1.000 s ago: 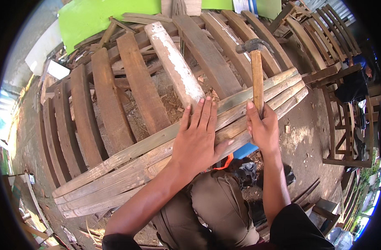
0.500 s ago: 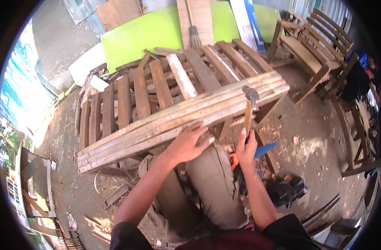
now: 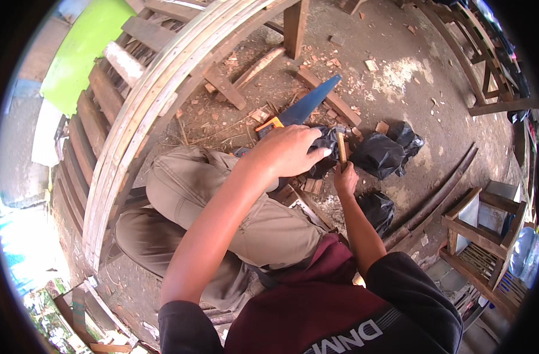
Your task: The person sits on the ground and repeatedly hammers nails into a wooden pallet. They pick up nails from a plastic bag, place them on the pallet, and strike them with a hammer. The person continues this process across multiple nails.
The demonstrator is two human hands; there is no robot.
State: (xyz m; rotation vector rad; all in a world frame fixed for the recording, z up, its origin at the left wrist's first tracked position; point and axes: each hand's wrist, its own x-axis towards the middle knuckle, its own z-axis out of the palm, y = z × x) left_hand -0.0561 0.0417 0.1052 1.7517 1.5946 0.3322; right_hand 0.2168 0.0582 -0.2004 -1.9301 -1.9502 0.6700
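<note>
Hammer [image 3: 342,151] dropped away from the wood strips [image 3: 128,121], now right of centre, right hand [image 3: 345,179] clamped round its handle. Left hand [image 3: 283,152] loosely open, seemingly empty, near saw [image 3: 309,105]. Strips upper left; striking looks paused.

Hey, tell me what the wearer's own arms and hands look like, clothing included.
The left hand and right hand are ungloved, with no rings or watch visible. Both forearms are bare. Above them are loose, plain-hemmed black sleeves, joined to a shirt with a maroon front.
</note>
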